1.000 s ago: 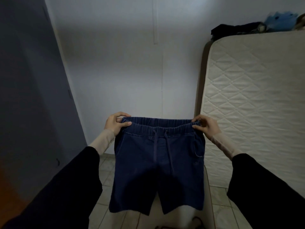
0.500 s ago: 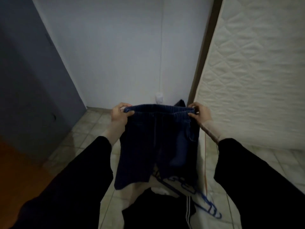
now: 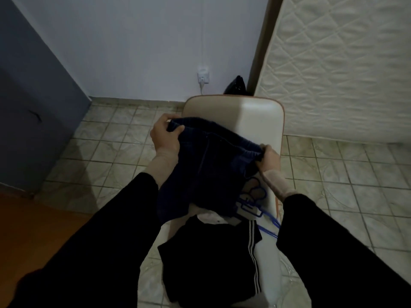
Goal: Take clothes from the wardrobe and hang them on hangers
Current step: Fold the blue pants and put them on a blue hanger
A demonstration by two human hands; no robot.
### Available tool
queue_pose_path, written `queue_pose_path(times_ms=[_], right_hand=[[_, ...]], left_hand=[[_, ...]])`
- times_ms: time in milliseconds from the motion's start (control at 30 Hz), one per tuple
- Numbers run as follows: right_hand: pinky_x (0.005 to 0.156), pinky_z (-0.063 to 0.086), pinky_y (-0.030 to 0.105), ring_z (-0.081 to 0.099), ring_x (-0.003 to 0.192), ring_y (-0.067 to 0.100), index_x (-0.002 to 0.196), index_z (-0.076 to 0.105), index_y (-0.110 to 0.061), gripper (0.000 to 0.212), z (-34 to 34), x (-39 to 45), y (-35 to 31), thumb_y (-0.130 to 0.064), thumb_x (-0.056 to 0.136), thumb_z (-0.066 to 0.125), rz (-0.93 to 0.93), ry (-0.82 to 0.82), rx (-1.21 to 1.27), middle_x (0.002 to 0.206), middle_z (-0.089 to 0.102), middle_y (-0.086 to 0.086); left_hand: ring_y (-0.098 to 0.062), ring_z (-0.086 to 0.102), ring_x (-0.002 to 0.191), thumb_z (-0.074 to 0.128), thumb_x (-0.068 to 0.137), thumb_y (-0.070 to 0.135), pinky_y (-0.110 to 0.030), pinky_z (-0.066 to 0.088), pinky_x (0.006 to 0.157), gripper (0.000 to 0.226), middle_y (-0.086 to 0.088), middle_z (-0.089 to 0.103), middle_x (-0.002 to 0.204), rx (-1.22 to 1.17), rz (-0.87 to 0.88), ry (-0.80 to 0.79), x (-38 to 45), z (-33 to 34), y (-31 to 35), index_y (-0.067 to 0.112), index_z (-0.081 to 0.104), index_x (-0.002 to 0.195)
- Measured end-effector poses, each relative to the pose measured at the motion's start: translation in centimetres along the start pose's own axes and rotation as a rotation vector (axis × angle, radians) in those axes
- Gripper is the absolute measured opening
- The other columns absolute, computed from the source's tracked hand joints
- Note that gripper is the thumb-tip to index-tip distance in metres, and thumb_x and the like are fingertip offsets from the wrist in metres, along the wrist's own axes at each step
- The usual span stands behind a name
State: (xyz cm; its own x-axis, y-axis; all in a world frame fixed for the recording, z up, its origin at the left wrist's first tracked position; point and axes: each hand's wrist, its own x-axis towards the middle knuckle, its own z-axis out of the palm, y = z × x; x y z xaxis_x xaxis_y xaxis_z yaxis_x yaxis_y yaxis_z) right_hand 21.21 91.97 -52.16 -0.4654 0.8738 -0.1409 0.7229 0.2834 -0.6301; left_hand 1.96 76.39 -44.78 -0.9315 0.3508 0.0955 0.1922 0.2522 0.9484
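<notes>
Shorts (image 3: 206, 172) of dark denim are pinched at both waistband ends by the left hand (image 3: 164, 138) and right hand (image 3: 268, 155) at frame centre, apparently kept spread for the blue hangers (image 3: 255, 203) just below.

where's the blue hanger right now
In the head view the blue hanger lies low and right of centre on the white chair, partly under the navy shorts, beside the right forearm.

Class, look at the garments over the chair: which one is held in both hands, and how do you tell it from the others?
The navy shorts: left hand and right hand grip the waistband. The black striped garment lies untouched.
</notes>
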Motion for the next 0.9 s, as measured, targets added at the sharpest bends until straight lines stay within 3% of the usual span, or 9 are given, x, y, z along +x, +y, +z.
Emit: queue_pose_path(times_ms=[67,167,267,333,433,600,667,767,900], right_hand=[[0.088,0.042,0.035,0.054,0.11,0.037,0.114,0.051,0.002,0.029,1.3,-0.6,2.5,-0.002,0.085,0.052,0.083,-0.031,-0.006,0.116,0.058,0.026],[0.089,0.041,0.036,0.052,0.113,0.037,0.115,0.05,0.006,0.029,2.9,-1.2,5.3,-0.007,0.089,0.051,0.19,-0.056,-0.038,0.119,0.055,0.028],[0.092,0.042,0.035,0.052,0.114,0.037,0.12,0.049,0.006,0.037,4.6,-1.4,7.6,-0.009,0.086,0.057,0.231,-0.09,-0.05,0.121,0.056,0.027],[0.092,0.044,0.033,0.055,0.113,0.034,0.122,0.051,0.0,0.041,5.8,-1.4,9.2,-0.011,0.084,0.06,0.251,-0.1,-0.033,0.121,0.058,0.024],[0.09,0.045,0.033,0.056,0.111,0.034,0.122,0.054,-0.003,0.038,7.6,-1.4,10.8,-0.012,0.085,0.057,0.258,-0.113,-0.078,0.12,0.06,0.022],[0.086,0.047,0.037,0.059,0.105,0.036,0.117,0.059,-0.006,0.032,8.3,-1.8,11.7,-0.008,0.086,0.055,0.215,-0.049,-0.159,0.113,0.062,0.023],[0.084,0.048,0.038,0.06,0.102,0.038,0.113,0.062,-0.008,0.03,7.9,-1.7,12.2,-0.007,0.085,0.054,0.222,-0.043,-0.146,0.109,0.064,0.025],[0.083,0.048,0.037,0.061,0.098,0.035,0.109,0.064,-0.01,0.029,6.9,-1.7,12.2,-0.004,0.083,0.053,0.173,-0.048,-0.138,0.105,0.065,0.023],[0.085,0.045,0.038,0.06,0.101,0.037,0.109,0.064,-0.006,0.026,5.1,-1.9,10.4,-0.005,0.085,0.055,0.056,-0.069,-0.174,0.108,0.064,0.024]], left_hand=[[-0.015,0.058,0.086,0.066,0.077,-0.005,-0.011,0.05,0.069,0.021,-0.006,0.062,0.088,0.009,0.017,-0.014,-0.3,1.4,-1.3,0.006,0.065,0.094],[-0.014,0.058,0.091,0.065,0.077,-0.006,-0.008,0.048,0.074,0.021,-0.004,0.062,0.093,0.02,0.037,-0.046,-0.7,3.3,-3.2,0.003,0.064,0.096],[-0.016,0.059,0.097,0.066,0.077,-0.004,-0.026,0.05,0.089,0.022,-0.005,0.064,0.099,0.008,0.042,-0.063,-1.0,4.9,-5.3,0.005,0.065,0.096],[-0.015,0.059,0.098,0.067,0.077,-0.003,-0.028,0.05,0.091,0.022,-0.006,0.064,0.1,0.016,0.051,-0.072,-1.3,5.7,-6.6,0.005,0.065,0.098],[-0.016,0.059,0.1,0.068,0.077,-0.002,-0.024,0.048,0.092,0.024,-0.002,0.062,0.1,0.014,0.085,-0.074,-1.6,6.4,-8.2,0.004,0.065,0.1],[-0.011,0.055,0.101,0.07,0.076,0.0,0.005,0.036,0.078,0.033,0.001,0.059,0.103,0.008,0.097,-0.039,-2.0,6.4,-9.2,0.004,0.062,0.108],[-0.009,0.053,0.103,0.071,0.076,0.002,0.002,0.037,0.081,0.038,-0.001,0.06,0.109,0.015,0.074,-0.037,-2.1,6.2,-9.1,0.004,0.06,0.111],[-0.019,0.06,0.101,0.073,0.076,0.007,-0.015,0.044,0.083,0.034,-0.012,0.066,0.108,0.075,0.048,-0.016,-2.1,6.1,-9.0,0.0,0.064,0.107],[-0.021,0.061,0.098,0.073,0.076,0.006,-0.015,0.044,0.081,0.029,-0.015,0.067,0.105,0.094,0.05,-0.016,-2.8,5.8,-6.9,0.0,0.066,0.103]])
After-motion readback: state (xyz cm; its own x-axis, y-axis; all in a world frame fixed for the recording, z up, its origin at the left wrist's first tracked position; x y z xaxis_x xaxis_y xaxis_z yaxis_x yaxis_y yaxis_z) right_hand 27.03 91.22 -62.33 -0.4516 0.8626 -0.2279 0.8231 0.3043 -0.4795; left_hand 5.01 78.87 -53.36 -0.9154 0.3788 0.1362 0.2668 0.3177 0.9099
